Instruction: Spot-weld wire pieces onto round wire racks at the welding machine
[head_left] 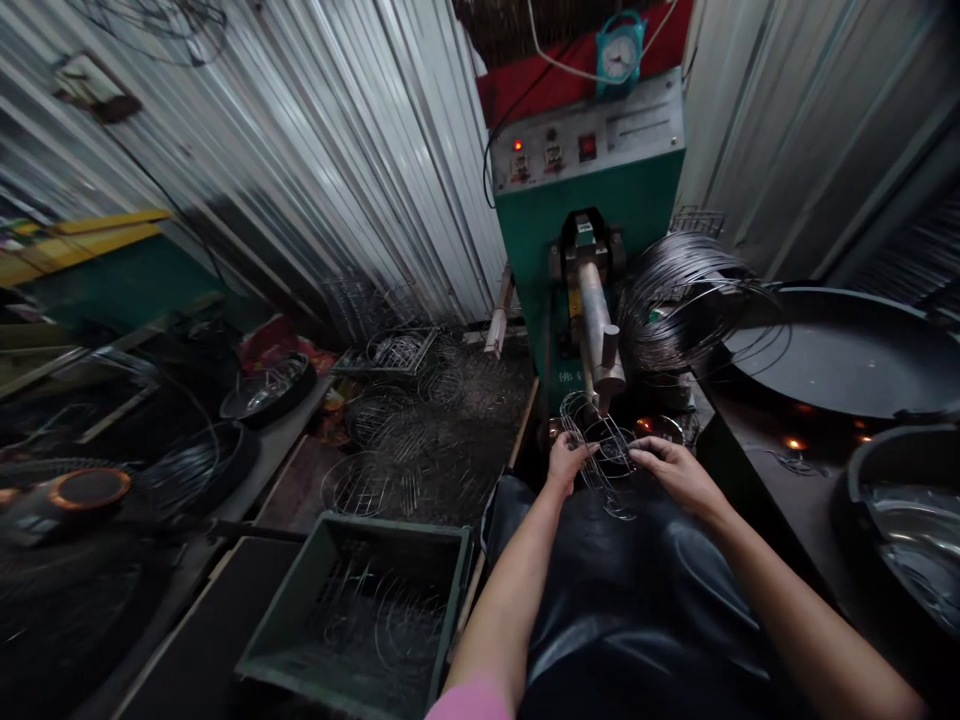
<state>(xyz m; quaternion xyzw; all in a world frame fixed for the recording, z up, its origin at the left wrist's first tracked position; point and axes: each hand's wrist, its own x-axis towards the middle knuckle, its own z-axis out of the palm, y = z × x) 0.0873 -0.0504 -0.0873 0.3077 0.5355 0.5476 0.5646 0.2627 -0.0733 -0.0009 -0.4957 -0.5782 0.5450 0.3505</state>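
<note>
Both hands meet at a wire rack (616, 452) made of thin bent metal wires, just under the electrode tip of a green spot welder (517, 250). On its left side, my left hand (568, 462) has its fingers closed on the wires. From the right, my right hand (667, 465) pinches the rack's edge between thumb and fingers. The welder's metal arm (598, 320) points down at the rack, its tip close to or touching the wires. Fine details of the wires are too small to make out.
A large wire coil (679, 300) hangs right of the welder, beside a wide dark pan (847, 350). At lower right stands a tub (862, 500) with metal parts. On the left are a green crate (281, 630) holding wire pieces and a heap of wire racks (405, 430).
</note>
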